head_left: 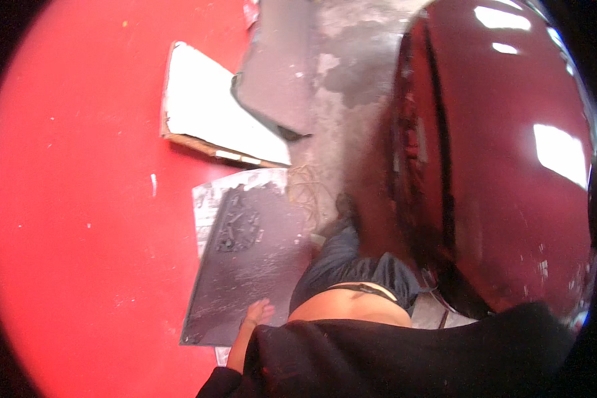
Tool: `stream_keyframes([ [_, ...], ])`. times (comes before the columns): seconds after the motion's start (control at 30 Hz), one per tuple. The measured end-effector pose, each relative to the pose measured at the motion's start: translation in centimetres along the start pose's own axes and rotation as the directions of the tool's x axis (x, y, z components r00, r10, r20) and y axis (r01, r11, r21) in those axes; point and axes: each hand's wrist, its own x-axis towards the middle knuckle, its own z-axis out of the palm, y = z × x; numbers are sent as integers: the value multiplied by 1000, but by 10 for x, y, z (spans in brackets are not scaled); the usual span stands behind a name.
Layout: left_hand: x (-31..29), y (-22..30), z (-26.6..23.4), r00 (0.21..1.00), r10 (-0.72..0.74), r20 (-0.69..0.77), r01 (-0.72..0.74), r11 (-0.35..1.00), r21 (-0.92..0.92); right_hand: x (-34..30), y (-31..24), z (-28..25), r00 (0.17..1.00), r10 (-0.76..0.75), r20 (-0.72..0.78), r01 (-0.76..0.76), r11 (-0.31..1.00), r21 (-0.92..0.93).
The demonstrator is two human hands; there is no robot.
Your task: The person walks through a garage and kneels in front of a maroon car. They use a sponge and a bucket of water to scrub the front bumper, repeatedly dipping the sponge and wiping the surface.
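My left hand (259, 312) hangs by my side with the fingers loosely apart and nothing in it. It is above the near right corner of a dark, dusty floor mat (245, 265) lying flat on the red floor (79, 199). A pale sheet (209, 199) sticks out from under the mat's far end. My black top, a strip of bare waist and my dark trouser leg (341, 259) fill the lower middle, with the foot pointing away. My right hand is out of view.
A glossy dark red car body (511, 166) rises close on the right. Farther off lie a white board on cardboard (212, 113) and a grey mat (278, 79). Worn grey concrete (341, 113) runs between the red floor and the car.
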Motion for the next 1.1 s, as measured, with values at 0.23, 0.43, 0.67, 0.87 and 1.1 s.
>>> stream_keyframes([
  [0.23,52,281,39,931,361,57,-364,902,234,112,14,-112,999,-48,25,45,993,106],
  [0.43,73,475,56,847,508,154,-529,833,161,211,46,-204,995,-90,30,84,982,171],
  [0.67,100,567,-2,956,294,23,-293,936,197,304,4,-357,971,-238,-34,240,949,203],
  [0.87,82,592,1,999,-47,16,45,994,97,408,18,-479,962,-264,-66,271,952,141],
  [1.1,169,843,-33,998,57,15,-59,991,119,496,17,-682,949,-298,-103,311,939,150],
])
